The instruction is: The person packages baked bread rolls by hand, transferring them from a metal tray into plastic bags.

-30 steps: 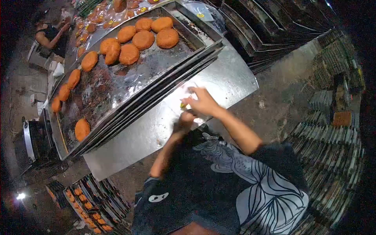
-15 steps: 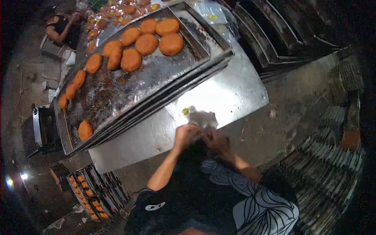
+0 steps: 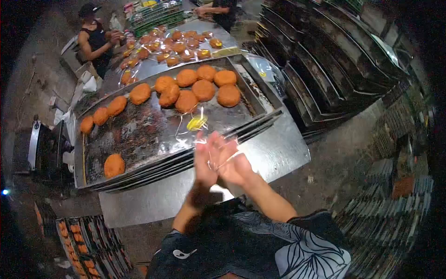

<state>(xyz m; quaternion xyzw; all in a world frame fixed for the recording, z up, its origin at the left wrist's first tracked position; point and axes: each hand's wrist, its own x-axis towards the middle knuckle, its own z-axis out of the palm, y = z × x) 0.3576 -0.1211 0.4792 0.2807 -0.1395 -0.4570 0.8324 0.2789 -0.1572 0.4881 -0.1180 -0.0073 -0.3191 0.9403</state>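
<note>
A clear plastic bag with a yellow label (image 3: 197,122) is held up in front of me, over the near edge of the baking tray. My left hand (image 3: 204,162) is at its lower left, fingers pointing up against the film. On the other side, my right hand (image 3: 234,165) grips the bag too, its palm partly turned to view. Motion and glare blur the fingertips. Beyond the bag, round orange-brown buns (image 3: 186,101) lie on the dark baking tray (image 3: 134,135). One bun (image 3: 114,165) sits apart at the near left corner.
The tray tops a stack on a metal table (image 3: 144,204). Bagged buns (image 3: 179,48) and a green crate (image 3: 155,18) are farther back. One person (image 3: 95,42) sits at the far left; another person's arm (image 3: 211,10) shows behind. Dark trays (image 3: 320,60) stand stacked at right.
My hands have risen and moved forward from close to my body, bringing the bag up over the tray edge. The view has tilted up, showing more of the far table.
</note>
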